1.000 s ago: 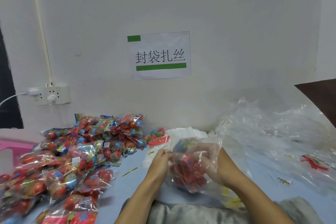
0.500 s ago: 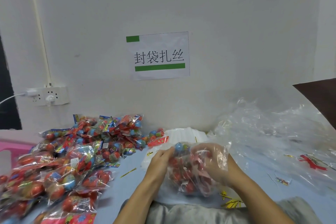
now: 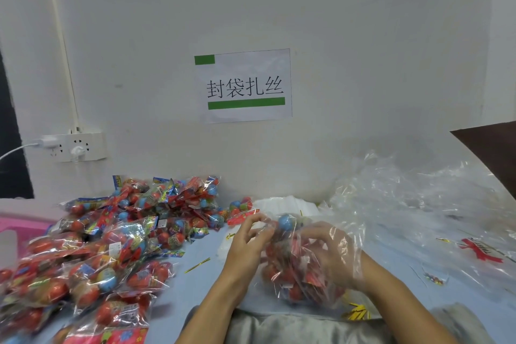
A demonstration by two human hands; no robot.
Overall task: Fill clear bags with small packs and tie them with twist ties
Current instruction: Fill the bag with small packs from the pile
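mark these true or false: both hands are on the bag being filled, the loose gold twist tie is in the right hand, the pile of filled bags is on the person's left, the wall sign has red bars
1. Both hands are on the clear bag: true; the left hand and right hand hold it.
2. The gold twist tie is in the right hand: false; it lies on the table.
3. The pile of filled bags is on the person's left: true.
4. The wall sign has red bars: false; they are green.

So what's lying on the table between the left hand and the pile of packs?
One gold twist tie on bare blue table, seen in the head view.
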